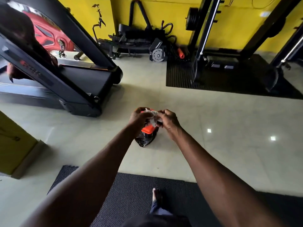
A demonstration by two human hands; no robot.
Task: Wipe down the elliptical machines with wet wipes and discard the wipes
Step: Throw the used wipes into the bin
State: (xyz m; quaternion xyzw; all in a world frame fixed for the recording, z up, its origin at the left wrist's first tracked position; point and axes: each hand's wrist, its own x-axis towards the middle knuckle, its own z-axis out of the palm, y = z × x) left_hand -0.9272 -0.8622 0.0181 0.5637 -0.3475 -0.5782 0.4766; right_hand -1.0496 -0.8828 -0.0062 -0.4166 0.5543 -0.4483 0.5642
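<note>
Both arms extended over the pale tiled floor. The left hand and right hand, fingers curled, jointly grip a crumpled white wet wipe, held directly above a small orange bin lined with black plastic.

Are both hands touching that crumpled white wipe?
Touching. The head view shows the left hand and the right hand both pinching the crumpled white wipe above the orange bin.
</note>
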